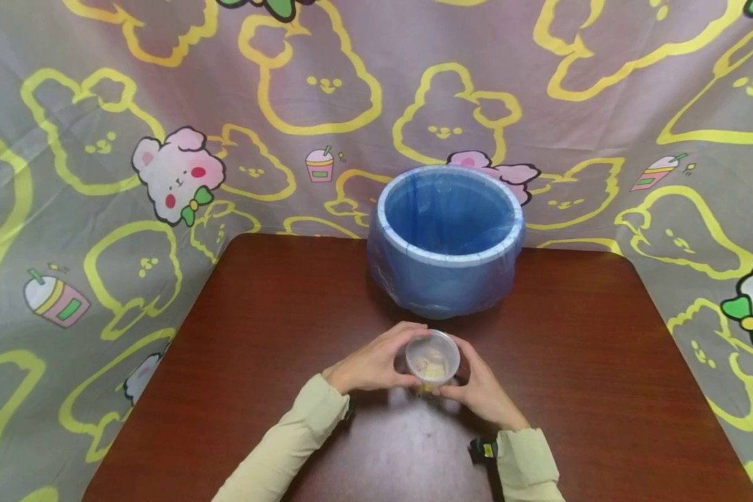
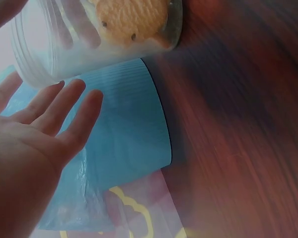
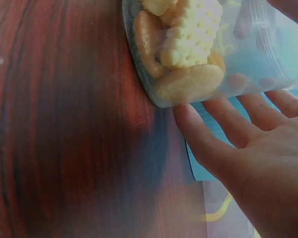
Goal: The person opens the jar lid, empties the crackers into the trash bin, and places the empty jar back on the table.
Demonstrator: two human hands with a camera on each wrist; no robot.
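Note:
Between both hands, in front of the blue bin, is a clear plastic jar (image 1: 432, 357) with several biscuits (image 3: 191, 37) at its bottom, round orange-brown ones and a paler ridged one. My left hand (image 1: 379, 359) holds the jar from the left, fingers at the upper rim and thumb at the near side. From the right, my right hand (image 1: 480, 383) grips it, thumb near the front and fingers along the far side. Close up in the left wrist view, the jar's ribbed translucent rim (image 2: 32, 54) shows beside the left fingertips (image 2: 93, 99).
Just behind the jar stands a round blue bin (image 1: 439, 286) lined with a thin blue plastic bag, its pale rim on top. The dark red-brown wooden table (image 1: 276, 307) lies under everything. A patterned cloth (image 1: 326, 63) with yellow bear outlines hangs around the back and sides.

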